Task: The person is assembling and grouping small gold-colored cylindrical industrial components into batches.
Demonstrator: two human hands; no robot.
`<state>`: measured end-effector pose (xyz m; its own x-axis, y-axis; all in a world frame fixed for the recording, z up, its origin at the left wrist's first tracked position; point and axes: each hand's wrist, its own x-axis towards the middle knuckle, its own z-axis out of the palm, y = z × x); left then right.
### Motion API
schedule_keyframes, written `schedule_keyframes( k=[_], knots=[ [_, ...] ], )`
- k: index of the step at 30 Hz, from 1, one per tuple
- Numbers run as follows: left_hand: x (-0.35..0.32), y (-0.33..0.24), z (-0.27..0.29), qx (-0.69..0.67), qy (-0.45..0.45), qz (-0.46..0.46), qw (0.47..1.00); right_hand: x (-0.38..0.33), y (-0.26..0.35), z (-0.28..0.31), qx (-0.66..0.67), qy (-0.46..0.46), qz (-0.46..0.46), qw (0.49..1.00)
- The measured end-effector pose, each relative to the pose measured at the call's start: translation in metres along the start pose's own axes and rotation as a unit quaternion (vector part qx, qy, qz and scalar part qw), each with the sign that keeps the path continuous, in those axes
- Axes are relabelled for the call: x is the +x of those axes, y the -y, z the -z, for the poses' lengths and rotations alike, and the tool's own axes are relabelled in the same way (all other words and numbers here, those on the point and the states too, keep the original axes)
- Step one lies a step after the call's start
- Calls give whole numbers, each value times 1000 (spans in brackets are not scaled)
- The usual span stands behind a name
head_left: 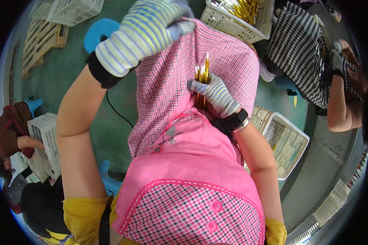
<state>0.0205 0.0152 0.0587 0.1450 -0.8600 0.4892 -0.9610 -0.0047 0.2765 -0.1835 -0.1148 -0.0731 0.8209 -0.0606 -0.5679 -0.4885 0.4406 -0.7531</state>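
Note:
A striped knit glove covers my left hand (141, 34), raised at the upper left over the edge of the pink checked apron (163, 90). Its thumb lies near the cloth; motion smears the fingers, and I cannot tell what they hold, if anything. In front of my lap, my right hand (217, 94), gloved the same way and wearing a dark wristband, is closed around a small bundle of slim gold sticks (202, 74). They stand roughly upright with some whitish tips showing. The lower ends are partly hidden by the fingers and the apron.
Ahead, a white crate (237, 21) holds many gold sticks. Another white crate (288, 143) stands at my right. A blue stool (98, 34), a wooden pallet (41, 43) and a crate (49, 136) are on the left. A co-worker in a checked apron (300, 53) sits at the right.

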Motion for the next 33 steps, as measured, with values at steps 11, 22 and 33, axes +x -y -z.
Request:
schedule_keyframes(
  k=[11,22,33],
  knots=[
    [-19,41,-8,144,63,170,973,-12,1,-6,-104,-68,147,981],
    [30,-106,-67,-281,328,-24,901,-10,-39,25,-286,95,425,854],
    [67,-110,-41,-322,150,158,921,-153,45,122,-146,-191,416,877]
  ],
)
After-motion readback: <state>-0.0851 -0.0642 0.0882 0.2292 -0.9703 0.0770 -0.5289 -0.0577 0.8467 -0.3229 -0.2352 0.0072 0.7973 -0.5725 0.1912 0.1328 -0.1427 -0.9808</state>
